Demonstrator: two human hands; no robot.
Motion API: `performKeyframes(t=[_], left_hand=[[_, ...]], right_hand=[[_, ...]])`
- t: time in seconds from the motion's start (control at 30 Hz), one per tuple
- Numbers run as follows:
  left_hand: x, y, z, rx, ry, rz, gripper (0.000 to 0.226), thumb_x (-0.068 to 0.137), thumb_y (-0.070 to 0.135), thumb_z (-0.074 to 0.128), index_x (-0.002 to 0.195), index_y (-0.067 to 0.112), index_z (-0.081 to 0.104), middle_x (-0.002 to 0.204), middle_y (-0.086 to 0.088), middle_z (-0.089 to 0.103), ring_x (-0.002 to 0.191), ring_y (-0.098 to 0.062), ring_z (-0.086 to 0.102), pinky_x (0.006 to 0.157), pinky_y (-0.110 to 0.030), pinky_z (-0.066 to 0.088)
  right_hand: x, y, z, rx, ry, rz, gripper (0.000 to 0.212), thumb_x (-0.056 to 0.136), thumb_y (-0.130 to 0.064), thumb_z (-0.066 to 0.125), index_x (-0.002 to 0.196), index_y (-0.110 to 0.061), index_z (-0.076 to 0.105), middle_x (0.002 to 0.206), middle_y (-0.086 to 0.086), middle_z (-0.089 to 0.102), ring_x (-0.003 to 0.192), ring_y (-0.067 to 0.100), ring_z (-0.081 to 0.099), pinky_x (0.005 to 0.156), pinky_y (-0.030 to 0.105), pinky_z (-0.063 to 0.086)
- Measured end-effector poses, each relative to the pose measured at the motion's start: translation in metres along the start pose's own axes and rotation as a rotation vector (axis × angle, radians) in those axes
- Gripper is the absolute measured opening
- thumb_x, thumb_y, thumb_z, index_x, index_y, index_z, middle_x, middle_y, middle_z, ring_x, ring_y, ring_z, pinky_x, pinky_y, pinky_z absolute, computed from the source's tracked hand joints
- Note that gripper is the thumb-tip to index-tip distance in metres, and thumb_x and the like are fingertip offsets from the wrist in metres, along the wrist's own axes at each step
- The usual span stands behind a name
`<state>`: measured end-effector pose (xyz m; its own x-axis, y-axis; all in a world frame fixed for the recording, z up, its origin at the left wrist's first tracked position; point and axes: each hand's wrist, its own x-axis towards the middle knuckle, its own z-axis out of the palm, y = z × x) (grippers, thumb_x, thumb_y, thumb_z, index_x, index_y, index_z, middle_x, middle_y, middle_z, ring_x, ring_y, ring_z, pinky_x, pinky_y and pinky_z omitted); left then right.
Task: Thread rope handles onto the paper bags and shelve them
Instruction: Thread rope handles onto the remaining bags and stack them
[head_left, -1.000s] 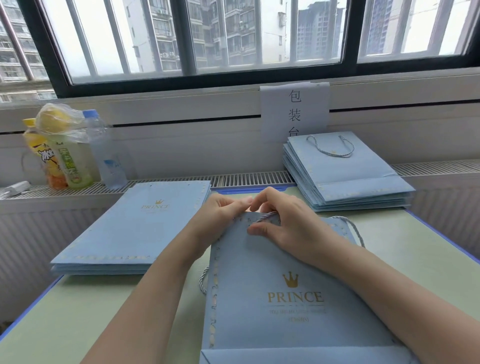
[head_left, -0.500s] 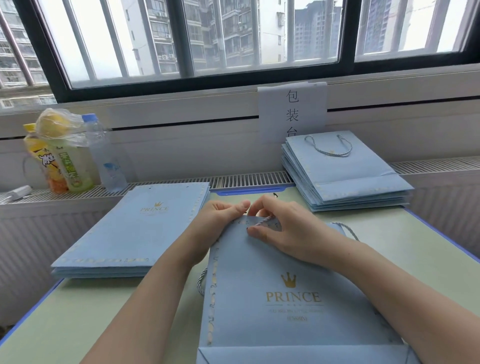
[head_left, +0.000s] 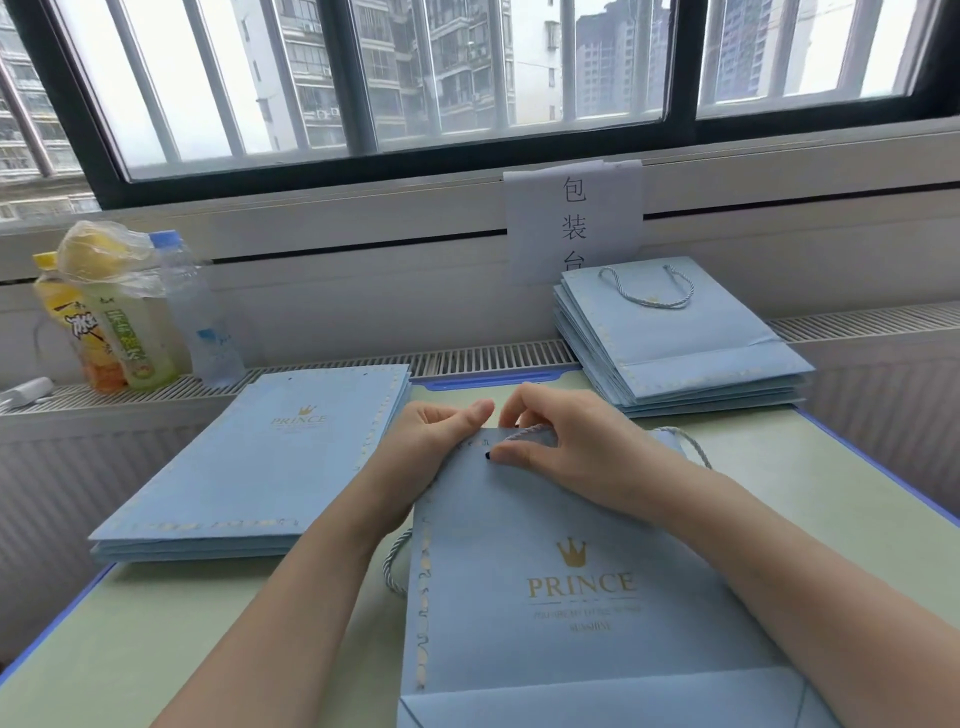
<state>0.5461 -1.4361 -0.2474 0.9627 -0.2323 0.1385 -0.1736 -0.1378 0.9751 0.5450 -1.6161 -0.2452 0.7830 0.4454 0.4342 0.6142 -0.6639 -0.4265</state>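
A flat light-blue paper bag (head_left: 571, 582) with a gold PRINCE crown lies on the green table in front of me. My left hand (head_left: 426, 457) grips its top left edge. My right hand (head_left: 566, 447) pinches a pale twisted rope (head_left: 524, 434) just above a small dark hole (head_left: 488, 455) near the bag's top edge. The rope's far part (head_left: 693, 449) curves out at the bag's right corner, and another rope loop (head_left: 395, 564) sticks out from under the left edge.
A stack of handle-less bags (head_left: 260, 467) lies at the left. A stack of bags with rope handles (head_left: 675, 343) sits at the back right on the radiator ledge. Drink bottles (head_left: 124, 317) stand at the back left. A paper sign (head_left: 574, 223) hangs under the window.
My right hand has shifted slightly, uncovering the dark hole near the bag's top edge; the rope end sits just above it. My left hand keeps its hold.
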Motion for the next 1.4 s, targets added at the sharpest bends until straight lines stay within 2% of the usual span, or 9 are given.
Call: performKeyframes(t=[0.1, 0.3, 0.53, 0.67, 0.77, 0.93, 1.07, 1.23, 1.4], left_hand=[[0.001, -0.001, 0.003, 0.009, 0.094, 0.06, 0.044, 0.087, 0.033, 0.059, 0.052, 0.007, 0.057, 0.051, -0.01, 0.055, 0.04, -0.017, 0.047, 0.042, -0.019, 0.038], [0.006, -0.008, 0.0, 0.114, 0.219, 0.112, 0.048, 0.092, 0.03, 0.059, 0.058, -0.002, 0.046, 0.057, -0.012, 0.039, 0.047, -0.018, 0.034, 0.042, -0.021, 0.029], [0.013, -0.016, -0.007, 0.58, 0.381, 0.262, 0.058, 0.093, 0.03, 0.057, 0.048, 0.018, 0.024, 0.045, 0.005, 0.022, 0.049, -0.016, 0.02, 0.052, -0.029, 0.021], [0.014, -0.018, -0.01, 0.753, 0.418, 0.117, 0.06, 0.094, 0.037, 0.052, 0.048, 0.016, 0.02, 0.041, 0.003, 0.024, 0.05, -0.019, 0.027, 0.052, -0.03, 0.021], [0.012, -0.016, -0.012, 0.883, 0.455, 0.014, 0.056, 0.095, 0.035, 0.048, 0.048, 0.015, 0.026, 0.049, 0.0, 0.032, 0.057, -0.026, 0.034, 0.052, -0.03, 0.024], [0.015, -0.023, -0.019, 1.005, 0.454, -0.154, 0.038, 0.093, 0.026, 0.046, 0.06, 0.011, 0.037, 0.066, -0.013, 0.047, 0.069, -0.03, 0.043, 0.057, -0.03, 0.031], [0.014, -0.024, -0.01, 1.057, 0.341, -0.06, 0.021, 0.096, 0.027, 0.047, 0.091, 0.008, 0.057, 0.095, -0.008, 0.062, 0.09, -0.027, 0.055, 0.073, -0.031, 0.042], [0.011, -0.022, 0.009, 0.758, 0.173, 0.126, 0.014, 0.091, 0.027, 0.061, 0.088, 0.014, 0.065, 0.085, -0.002, 0.067, 0.084, -0.021, 0.06, 0.075, -0.033, 0.048], [0.01, -0.027, 0.008, 0.874, 0.124, 0.061, 0.018, 0.083, 0.037, 0.069, 0.071, 0.028, 0.057, 0.07, 0.01, 0.061, 0.072, -0.012, 0.054, 0.065, -0.027, 0.039]], right_hand=[[0.001, 0.002, -0.002, -0.256, 0.112, -0.08, 0.036, 0.087, -0.058, 0.05, 0.097, -0.024, 0.058, 0.094, -0.012, 0.062, 0.093, 0.008, 0.052, 0.082, 0.027, 0.031], [0.0, 0.004, 0.002, -0.234, 0.071, -0.098, 0.031, 0.091, -0.052, 0.049, 0.102, -0.025, 0.057, 0.092, -0.015, 0.057, 0.094, 0.01, 0.053, 0.08, 0.025, 0.026], [0.002, 0.013, -0.004, -0.365, 0.165, -0.101, 0.017, 0.096, -0.031, 0.052, 0.09, -0.018, 0.061, 0.09, -0.006, 0.064, 0.09, 0.018, 0.057, 0.077, 0.03, 0.031], [0.002, 0.017, -0.005, -0.427, 0.381, -0.133, 0.023, 0.088, -0.034, 0.052, 0.073, -0.017, 0.057, 0.065, -0.006, 0.06, 0.06, 0.021, 0.056, 0.065, 0.03, 0.034], [0.002, 0.012, -0.006, -0.355, 0.465, -0.167, 0.03, 0.091, -0.04, 0.047, 0.074, -0.018, 0.057, 0.059, -0.012, 0.054, 0.055, 0.014, 0.05, 0.064, 0.031, 0.038], [0.003, -0.002, -0.021, 0.184, 0.51, -0.08, 0.015, 0.095, -0.023, 0.054, 0.082, -0.016, 0.055, 0.053, -0.013, 0.038, 0.049, 0.007, 0.035, 0.051, 0.017, 0.031], [0.005, -0.004, -0.036, 0.671, 0.506, 0.075, 0.017, 0.096, -0.011, 0.053, 0.081, -0.018, 0.058, 0.056, -0.009, 0.045, 0.05, 0.007, 0.035, 0.048, 0.017, 0.031], [0.005, -0.003, -0.034, 1.141, 0.371, 0.21, 0.024, 0.096, 0.004, 0.042, 0.092, -0.008, 0.062, 0.071, 0.001, 0.062, 0.057, 0.011, 0.047, 0.049, 0.016, 0.039], [0.007, -0.003, -0.039, 1.409, 0.505, 0.248, 0.021, 0.096, 0.001, 0.042, 0.093, -0.007, 0.062, 0.071, 0.003, 0.067, 0.058, 0.007, 0.057, 0.053, 0.012, 0.046]])
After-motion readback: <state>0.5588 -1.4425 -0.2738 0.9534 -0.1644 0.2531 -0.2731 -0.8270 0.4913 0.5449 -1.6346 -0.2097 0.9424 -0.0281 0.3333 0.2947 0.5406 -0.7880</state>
